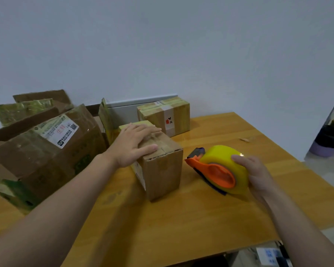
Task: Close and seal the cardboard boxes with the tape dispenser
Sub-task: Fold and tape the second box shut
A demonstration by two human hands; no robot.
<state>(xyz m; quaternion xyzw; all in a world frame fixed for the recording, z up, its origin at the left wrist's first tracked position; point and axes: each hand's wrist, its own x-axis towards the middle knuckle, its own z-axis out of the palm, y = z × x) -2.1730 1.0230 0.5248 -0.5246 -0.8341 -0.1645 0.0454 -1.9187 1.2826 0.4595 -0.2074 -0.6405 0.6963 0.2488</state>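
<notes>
Yellow-wood bench [181, 228] carries a small brown cardboard box [162, 174], flaps down; left grip [137, 145] lies flat on top, fingers straight. Just beside, right grip [256, 176] curls around the orange, yellow-rolled tape dispenser [218, 172].

Two bare arms seen from the wearer's viewpoint, uncovered right to the frame edges. Left forearm [66, 199] fills the lower left of the frame, slim, ending in a bare left hand [133, 145] at centre left. Right forearm [297, 224] sits lower right, bare too, with bare right hand [256, 176] at centre right.
</notes>
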